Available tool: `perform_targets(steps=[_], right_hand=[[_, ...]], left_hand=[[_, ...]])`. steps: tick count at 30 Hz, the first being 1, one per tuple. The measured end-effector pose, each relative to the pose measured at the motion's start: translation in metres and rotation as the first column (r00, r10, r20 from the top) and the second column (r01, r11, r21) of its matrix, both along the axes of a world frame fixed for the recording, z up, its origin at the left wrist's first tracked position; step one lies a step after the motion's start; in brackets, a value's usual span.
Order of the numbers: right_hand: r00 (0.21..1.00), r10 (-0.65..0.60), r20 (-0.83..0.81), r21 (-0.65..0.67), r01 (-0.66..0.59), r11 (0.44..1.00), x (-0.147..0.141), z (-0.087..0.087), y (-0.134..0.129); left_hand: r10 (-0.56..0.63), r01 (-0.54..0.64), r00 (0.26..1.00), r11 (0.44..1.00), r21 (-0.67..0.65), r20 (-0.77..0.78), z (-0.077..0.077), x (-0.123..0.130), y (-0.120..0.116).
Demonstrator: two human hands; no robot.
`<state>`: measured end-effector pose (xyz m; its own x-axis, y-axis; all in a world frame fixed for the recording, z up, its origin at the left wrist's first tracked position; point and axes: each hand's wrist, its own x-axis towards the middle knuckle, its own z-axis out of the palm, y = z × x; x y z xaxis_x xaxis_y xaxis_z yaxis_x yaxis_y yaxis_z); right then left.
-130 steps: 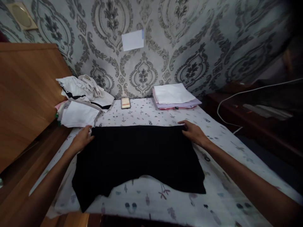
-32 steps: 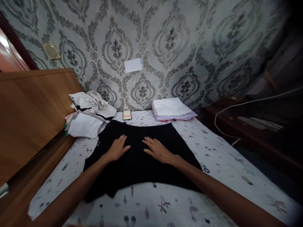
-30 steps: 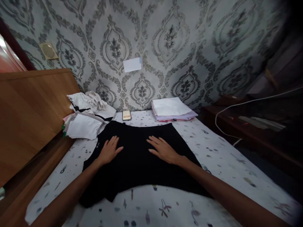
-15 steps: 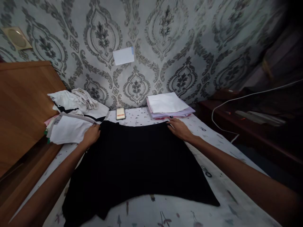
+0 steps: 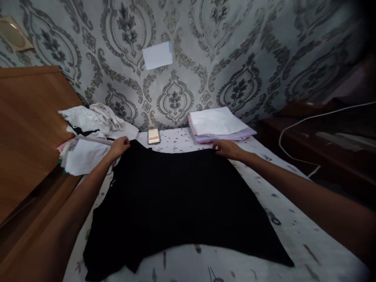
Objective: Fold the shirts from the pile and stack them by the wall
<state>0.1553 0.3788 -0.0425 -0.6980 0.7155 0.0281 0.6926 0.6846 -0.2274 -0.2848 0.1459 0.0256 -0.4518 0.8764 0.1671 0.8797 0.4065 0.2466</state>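
A black garment (image 5: 182,196) lies spread across a white patterned bedsheet (image 5: 176,270); its exact kind is unclear. At its far left corner my left hand (image 5: 120,147) pinches the cloth, raising that corner slightly. My right hand (image 5: 227,149) has its fingers closed on the far right corner. The far edge between both hands sags a little, and the near edge curves inward, with a ragged part at the lower left.
Folded white clothes (image 5: 88,154) and a crumpled white heap (image 5: 91,119) sit at left by a wooden headboard (image 5: 29,129). A folded pile (image 5: 219,121) and a small card-like item (image 5: 153,136) lie near the wall. A white cable (image 5: 280,137) hangs at right.
My left hand has lifted the garment's far left corner a little and moved it inward, away from the folded clothes. The right hand keeps its corner. The view has shifted slightly.
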Motion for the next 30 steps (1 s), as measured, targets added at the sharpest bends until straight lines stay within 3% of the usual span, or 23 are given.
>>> perform_targets(steps=[4, 7, 11, 14, 17, 20, 25, 30], right_hand=[[0.995, -0.043, -0.087, 0.078, 0.05, 0.996, 0.005, 0.006, -0.015], [0.987, -0.049, -0.153, 0.126, 0.069, 0.99, 0.018, 0.007, -0.036], [0.984, 0.032, -0.175, 0.149, -0.005, 0.989, 0.042, 0.001, -0.069], [0.988, 0.083, -0.129, 0.146, -0.064, 0.987, 0.056, -0.008, -0.087], [0.991, 0.089, -0.101, 0.205, -0.067, 0.976, 0.06, -0.013, -0.093], [0.995, 0.087, -0.057, 0.264, -0.069, 0.962, 0.057, -0.012, -0.094], [0.998, 0.068, 0.005, 0.285, -0.067, 0.956, 0.055, -0.012, -0.092], [0.996, 0.086, -0.029, 0.287, -0.074, 0.955, 0.058, -0.018, -0.086]], left_hand=[[-0.094, 0.09, 0.994, 0.994, 0.06, 0.059, 0.028, 0.02, -0.045], [-0.201, 0.195, 0.978, 0.976, 0.096, 0.062, 0.034, 0.049, -0.094], [-0.265, 0.264, 0.964, 0.964, 0.035, 0.029, 0.009, 0.083, -0.156], [-0.294, 0.294, 0.956, 0.955, -0.036, 0.011, -0.02, 0.098, -0.182], [-0.291, 0.286, 0.955, 0.954, -0.093, -0.052, -0.039, 0.106, -0.192], [-0.286, 0.27, 0.95, 0.954, -0.127, -0.125, -0.043, 0.109, -0.193], [-0.362, 0.351, 0.926, 0.93, -0.111, -0.103, -0.04, 0.101, -0.189], [-0.294, 0.294, 0.952, 0.956, -0.005, -0.081, -0.028, 0.06, -0.172]])
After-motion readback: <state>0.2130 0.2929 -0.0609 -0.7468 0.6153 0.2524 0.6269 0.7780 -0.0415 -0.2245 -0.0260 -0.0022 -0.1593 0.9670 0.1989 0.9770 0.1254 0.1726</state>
